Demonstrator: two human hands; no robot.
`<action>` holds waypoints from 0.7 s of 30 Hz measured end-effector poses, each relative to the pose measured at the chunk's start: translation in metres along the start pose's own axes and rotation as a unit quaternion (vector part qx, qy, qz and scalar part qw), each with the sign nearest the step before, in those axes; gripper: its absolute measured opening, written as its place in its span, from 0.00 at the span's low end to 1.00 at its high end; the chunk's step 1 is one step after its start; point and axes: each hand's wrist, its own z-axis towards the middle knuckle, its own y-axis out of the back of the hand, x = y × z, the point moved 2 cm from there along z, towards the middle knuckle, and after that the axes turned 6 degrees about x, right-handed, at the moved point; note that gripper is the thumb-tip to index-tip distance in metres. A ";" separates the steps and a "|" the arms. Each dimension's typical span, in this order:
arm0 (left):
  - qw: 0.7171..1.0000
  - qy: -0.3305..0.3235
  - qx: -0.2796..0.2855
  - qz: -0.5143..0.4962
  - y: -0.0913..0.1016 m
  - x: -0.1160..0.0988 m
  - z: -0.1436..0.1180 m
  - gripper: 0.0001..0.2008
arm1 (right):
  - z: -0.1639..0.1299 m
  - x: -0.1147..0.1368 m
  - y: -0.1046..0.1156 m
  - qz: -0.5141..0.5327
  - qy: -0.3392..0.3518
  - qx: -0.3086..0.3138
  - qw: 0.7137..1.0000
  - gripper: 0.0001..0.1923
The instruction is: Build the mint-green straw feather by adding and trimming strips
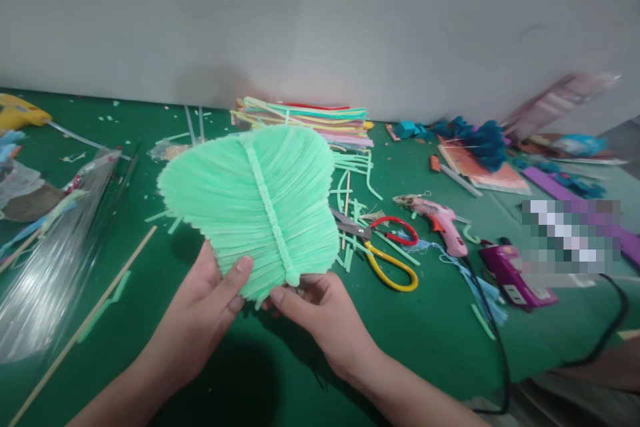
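Green worktop below; both hands pinch the mint leaf at its base, left hand and right hand side by side, spine running up and away, scissors just right.

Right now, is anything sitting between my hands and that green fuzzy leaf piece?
Nothing visible does. The left hand and the right hand both grip the green leaf piece at its lower edge, holding it up above the green table. The scissors lie apart to its right.
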 end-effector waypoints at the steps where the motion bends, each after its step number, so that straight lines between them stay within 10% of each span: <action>1: 1.000 -0.001 0.001 0.001 0.000 0.000 0.000 0.32 | 0.000 0.000 -0.001 0.005 0.001 0.001 1.000 0.06; 21: 0.992 -0.070 0.041 -0.100 -0.002 0.015 0.009 0.35 | 0.005 -0.011 0.000 -0.064 -0.020 -0.024 0.997 0.14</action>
